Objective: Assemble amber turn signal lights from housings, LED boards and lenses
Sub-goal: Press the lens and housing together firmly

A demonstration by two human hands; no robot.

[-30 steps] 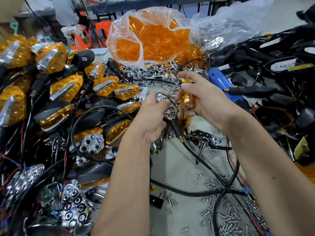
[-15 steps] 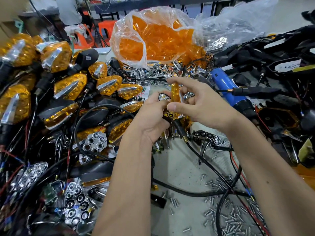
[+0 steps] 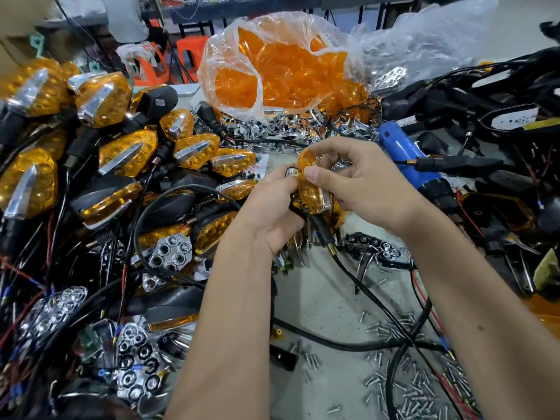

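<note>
Parts-strewn assembly workshop bench (image 3: 327,301)

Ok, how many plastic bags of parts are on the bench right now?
2. One bag of amber lenses sits at the back centre; a clearer bag lies just right of it, chrome reflectors showing through. More may be buried under the clutter.

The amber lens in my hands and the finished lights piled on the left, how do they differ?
The amber lens is pinched by the right hand against a housing that the left hand holds; the finished lights lie untouched in a pile. The finished lights show a chrome strip on their faces; the lens face shows none. Both are translucent amber.
</note>
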